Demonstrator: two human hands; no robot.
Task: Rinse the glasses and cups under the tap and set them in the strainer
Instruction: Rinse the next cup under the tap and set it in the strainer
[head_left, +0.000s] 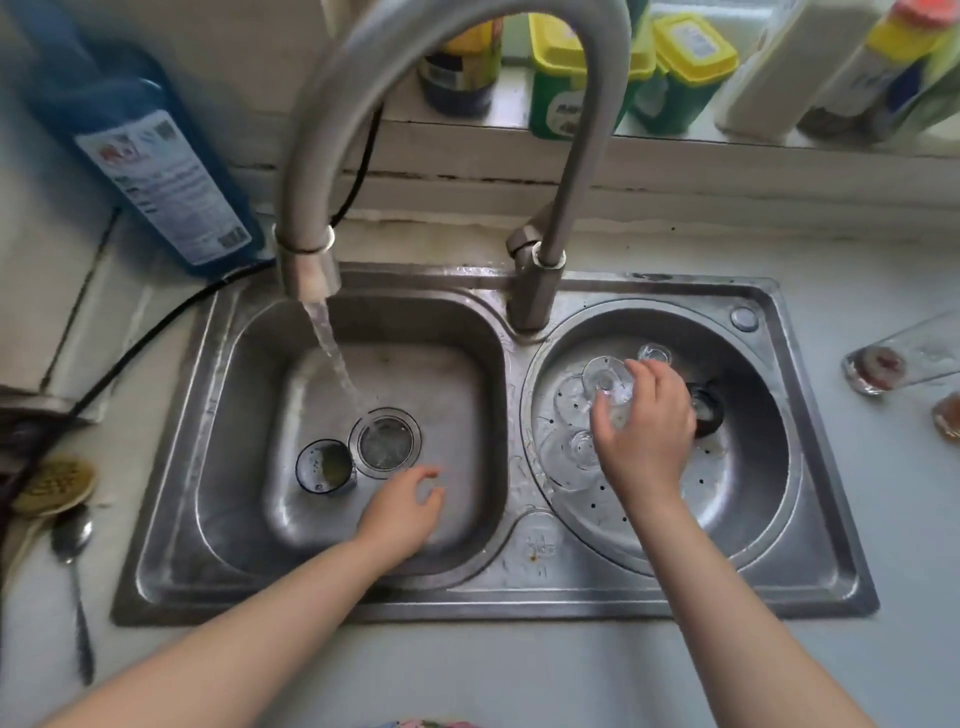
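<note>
My right hand (641, 421) holds a glass (608, 387) over the strainer (753, 499); the dirty cup (324, 466) stands upright just left of my loosely open left hand (410, 501).

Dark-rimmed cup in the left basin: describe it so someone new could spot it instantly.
Start at the left basin of the steel double sink, where tap water is running. The cup stands upright just left of the round drain. Unlike the clear glasses in the strainer, it has a dark rim and greenish residue inside.

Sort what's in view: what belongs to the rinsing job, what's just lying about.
Job: tap, dark cup in left basin, clear glass held by right hand, strainer, dirty glass on counter.
Lying about: spoon, blue bottle, yellow-lidded jars.
</note>
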